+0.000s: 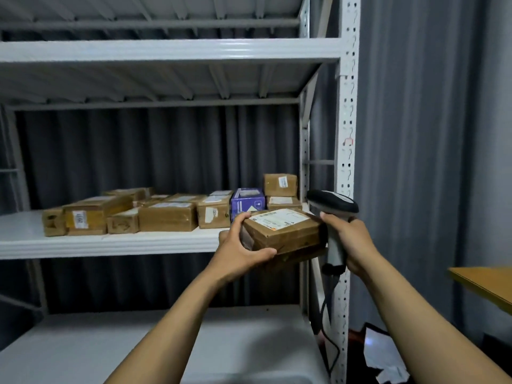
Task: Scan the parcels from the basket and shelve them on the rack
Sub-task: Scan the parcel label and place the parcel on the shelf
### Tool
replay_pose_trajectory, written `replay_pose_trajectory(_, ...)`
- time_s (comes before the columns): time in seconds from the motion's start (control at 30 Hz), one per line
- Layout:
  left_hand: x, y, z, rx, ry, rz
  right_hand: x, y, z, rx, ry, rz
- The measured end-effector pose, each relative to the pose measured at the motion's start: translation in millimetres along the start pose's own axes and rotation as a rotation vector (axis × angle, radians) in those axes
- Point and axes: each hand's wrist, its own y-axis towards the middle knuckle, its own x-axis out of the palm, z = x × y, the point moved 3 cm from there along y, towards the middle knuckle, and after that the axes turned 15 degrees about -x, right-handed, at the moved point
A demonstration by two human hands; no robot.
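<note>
Gripping the left end of a brown parcel (285, 231), the left hand (241, 250) is seen with its thumb on top and its fingers curled beneath. The parcel, white label (279, 218) upward, is held at the front right of the rack's (347, 106) middle shelf (110, 245), before a purple box (246, 202); whether it rests on the shelf cannot be told. The handle of a scanner (332, 206) is clasped by the right hand (352, 239), just beside the parcel's right end, and a dark cable (328, 314) is seen hanging from it. Further brown parcels (166, 217) are ranged along the shelf. A grey curtain (429, 134) is noted behind.
</note>
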Motion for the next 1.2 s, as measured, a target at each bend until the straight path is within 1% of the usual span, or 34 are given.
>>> replay_pose_trajectory(0.1, 2, 12, 19, 0.051, -0.027, 0.134, -3, 22, -3, -0.018, -0.007, 0.008)
replay_pose_trajectory(0.2, 5, 30, 38, 0.032, -0.062, 0.290, -6, 41, -7, -0.040, -0.001, 0.004)
replay_pose_trajectory(0.27, 11, 48, 51, 0.017, -0.024, 0.364, -8, 51, -9, -0.059, -0.013, -0.008)
replay_pose_trajectory(0.43, 43, 90, 75, -0.055, 0.115, 0.434, -10, 77, -4, -0.075, -0.076, -0.045)
replay_pose_trajectory(0.57, 68, 122, 83, -0.105, 0.251, 0.523, -11, 93, 5, -0.075, -0.113, -0.039)
replay_pose_trajectory(0.67, 81, 140, 83, -0.109, 0.334, 0.588, -15, 103, 11, -0.083, -0.147, -0.042)
replay_pose_trajectory(0.73, 85, 150, 81, -0.079, 0.376, 0.628, -19, 110, 16, -0.079, -0.164, -0.040)
replay_pose_trajectory(0.8, 87, 160, 79, -0.035, 0.408, 0.629, -23, 117, 20, -0.070, -0.178, -0.031)
replay_pose_trajectory(0.9, 85, 176, 79, 0.006, 0.440, 0.577, -27, 128, 27, -0.085, -0.198, -0.012)
replay_pose_trajectory(1.2, 74, 217, 73, 0.019, 0.479, 0.511, -14, 138, 40, -0.089, -0.283, -0.058)
